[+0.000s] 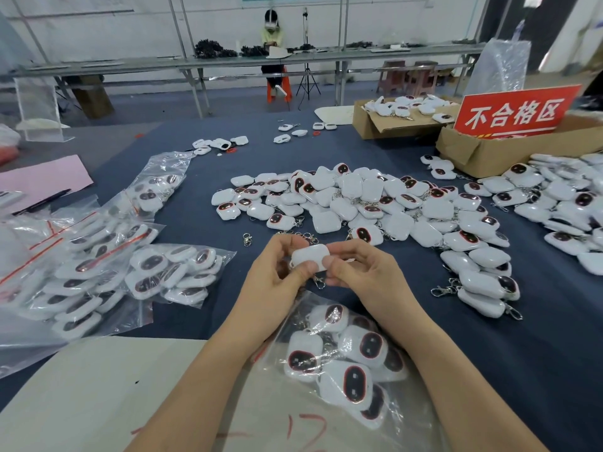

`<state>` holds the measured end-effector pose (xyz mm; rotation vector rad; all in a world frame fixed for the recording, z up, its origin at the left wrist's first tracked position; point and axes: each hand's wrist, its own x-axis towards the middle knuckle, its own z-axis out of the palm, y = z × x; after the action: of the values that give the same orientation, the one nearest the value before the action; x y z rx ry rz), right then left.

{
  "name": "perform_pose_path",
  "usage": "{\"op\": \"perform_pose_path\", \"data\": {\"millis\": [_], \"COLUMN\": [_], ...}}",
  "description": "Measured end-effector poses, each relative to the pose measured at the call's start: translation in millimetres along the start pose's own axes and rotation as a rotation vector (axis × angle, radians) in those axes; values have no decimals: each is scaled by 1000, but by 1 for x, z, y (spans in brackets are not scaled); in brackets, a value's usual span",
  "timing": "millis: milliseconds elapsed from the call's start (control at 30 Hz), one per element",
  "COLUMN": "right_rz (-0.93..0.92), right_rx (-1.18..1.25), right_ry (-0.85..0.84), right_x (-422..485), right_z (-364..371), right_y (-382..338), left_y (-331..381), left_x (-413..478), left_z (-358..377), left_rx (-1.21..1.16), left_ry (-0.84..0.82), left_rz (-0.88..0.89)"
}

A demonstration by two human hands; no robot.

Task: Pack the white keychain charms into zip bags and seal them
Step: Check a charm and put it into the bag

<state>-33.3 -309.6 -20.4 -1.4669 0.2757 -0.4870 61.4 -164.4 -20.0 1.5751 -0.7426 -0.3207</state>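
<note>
A white keychain charm [310,256] is held above the table between both hands. My left hand [279,269] pinches its left end and my right hand [362,272] pinches its right end; its metal clasp hangs below. Directly under my forearms lies a clear zip bag [346,353] holding several white charms with dark oval faces. A large loose pile of charms [375,203] covers the dark blue tablecloth beyond my hands.
Filled zip bags [98,265] lie stacked at the left. Cardboard boxes [483,151] with a red sign stand at the far right. Another charm heap [561,197] is at the right edge. A person sits at a far bench.
</note>
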Motion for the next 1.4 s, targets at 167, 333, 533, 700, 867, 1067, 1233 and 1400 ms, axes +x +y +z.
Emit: {"op": "perform_pose_path", "data": {"millis": [167,333,533,700,867,1067,1233,1400], "right_rz": [-27,-51,-75,-85,-96,-110,-121,-114], "right_rx": [-27,-36,-41,-66,-55,-93,-117,-103], "right_ry": [3,-6,-130,-136,-102,-71,-46,-64], "right_x": [-1,-2,-2,-3,-2,0,0,-1], "right_z": [1,2,3,4,4,2,-1,0], "right_y": [2,1,-4,-3,-1,1,2,4], "left_y": [-2,-1,4,4,4,6,8,7], "left_x": [2,1,-2,-2,-5,-7,-7,-6], "left_z": [-3,-4,-6,-2,-3,-3,-2,-2], "left_rx": [0,-5,-121,-150,-233,-285,-298,-239], "left_ry": [56,74,-25,-38,-65,-137,-116,-113], "left_rz": [35,35,-28,-80,-77,-49,-37,-24]}}
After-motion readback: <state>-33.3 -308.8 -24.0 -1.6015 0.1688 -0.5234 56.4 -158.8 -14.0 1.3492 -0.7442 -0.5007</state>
